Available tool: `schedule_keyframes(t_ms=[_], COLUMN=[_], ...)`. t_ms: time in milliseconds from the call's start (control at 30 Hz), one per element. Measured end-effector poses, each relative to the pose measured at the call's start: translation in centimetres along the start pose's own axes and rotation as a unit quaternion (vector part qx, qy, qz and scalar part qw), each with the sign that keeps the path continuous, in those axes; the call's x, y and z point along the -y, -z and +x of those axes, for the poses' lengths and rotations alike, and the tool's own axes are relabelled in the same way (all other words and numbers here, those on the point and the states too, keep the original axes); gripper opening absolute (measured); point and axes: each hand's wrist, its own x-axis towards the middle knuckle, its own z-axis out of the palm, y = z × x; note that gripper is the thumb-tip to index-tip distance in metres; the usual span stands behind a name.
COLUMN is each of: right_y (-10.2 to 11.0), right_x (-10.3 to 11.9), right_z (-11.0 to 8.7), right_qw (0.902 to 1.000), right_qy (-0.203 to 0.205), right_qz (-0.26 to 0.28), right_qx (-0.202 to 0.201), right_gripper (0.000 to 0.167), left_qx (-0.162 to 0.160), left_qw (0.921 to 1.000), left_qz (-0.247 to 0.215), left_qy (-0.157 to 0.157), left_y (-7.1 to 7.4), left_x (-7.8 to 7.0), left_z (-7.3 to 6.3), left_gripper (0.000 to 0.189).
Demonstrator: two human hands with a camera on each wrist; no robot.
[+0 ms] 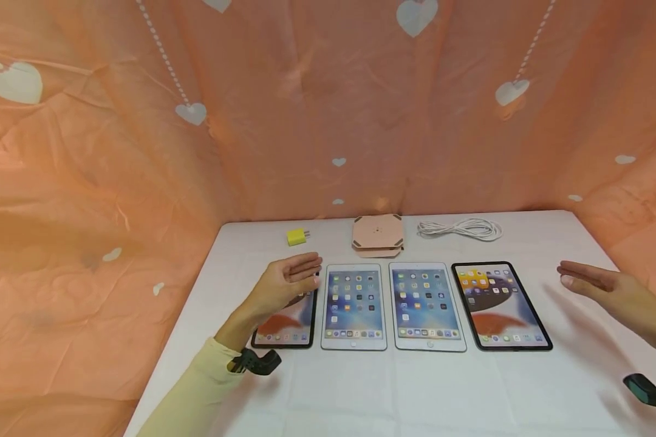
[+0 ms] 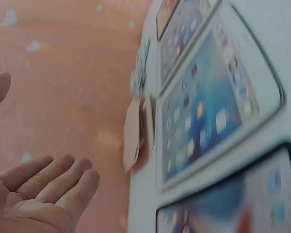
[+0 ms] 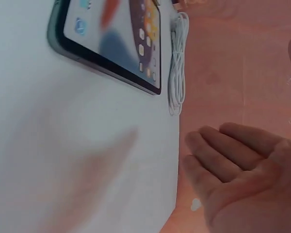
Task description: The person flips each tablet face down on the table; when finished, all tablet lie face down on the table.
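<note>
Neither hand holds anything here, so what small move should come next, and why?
Perhaps lower the right hand toward the rightmost tablet: that is the tablet closest to this hand, which hovers empty, and no object lies between them.

At 4 o'clock, the right hand (image 3: 242, 179) is presenting its palm, fingers extended. A lit tablet (image 3: 121, 46) is lying at 11 o'clock on the table (image 3: 97, 107); a coiled white cable (image 3: 177, 68) is resting at 1 o'clock.

Left hand (image 1: 276, 286), right hand (image 1: 616, 294) (both outstretched)
</note>
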Motion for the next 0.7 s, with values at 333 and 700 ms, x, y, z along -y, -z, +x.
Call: schedule_keyframes(t_ms=[333, 700], right_y=[1.0, 1.1], right_x=[-0.6, -0.4], right_z=[0.8, 1.2], right_qw=[0.9861, 0.9331], right_qy=[0.009, 0.008], right_qz=[0.145, 0.326], right_qx=[0.08, 0.151], right_gripper=[0.051, 0.052], left_qx=[0.105, 0.115], left_qw=[0.9934, 0.9842], left_qz=[-0.03, -0.103], left_qy=[0.036, 0.086], left_y=[-5.5, -12.5], left_x=[-0.2, 0.5], left_z=[3.3, 6.6], left_gripper=[0.068, 0.059])
